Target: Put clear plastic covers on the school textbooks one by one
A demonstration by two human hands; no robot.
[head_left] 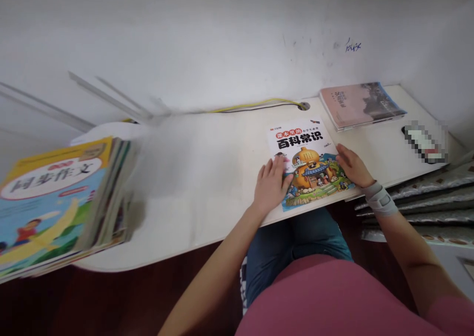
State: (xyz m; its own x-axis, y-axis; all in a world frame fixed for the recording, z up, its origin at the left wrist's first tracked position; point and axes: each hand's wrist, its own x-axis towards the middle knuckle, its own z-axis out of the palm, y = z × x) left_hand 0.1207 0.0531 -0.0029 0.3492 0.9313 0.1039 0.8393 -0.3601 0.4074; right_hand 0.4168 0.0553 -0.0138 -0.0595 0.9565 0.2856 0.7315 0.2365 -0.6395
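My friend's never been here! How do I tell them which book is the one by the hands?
Start at the long white table, then look along its front edge, toward the right. The book lies flat there, with the left hand and right hand at its sides. Unlike the pinkish book beyond it, it shows a golden, gourd-shaped house.

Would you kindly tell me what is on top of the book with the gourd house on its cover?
On the book lie the left hand, across its left edge, and the right hand, at its right edge; whatever they cover is hidden.
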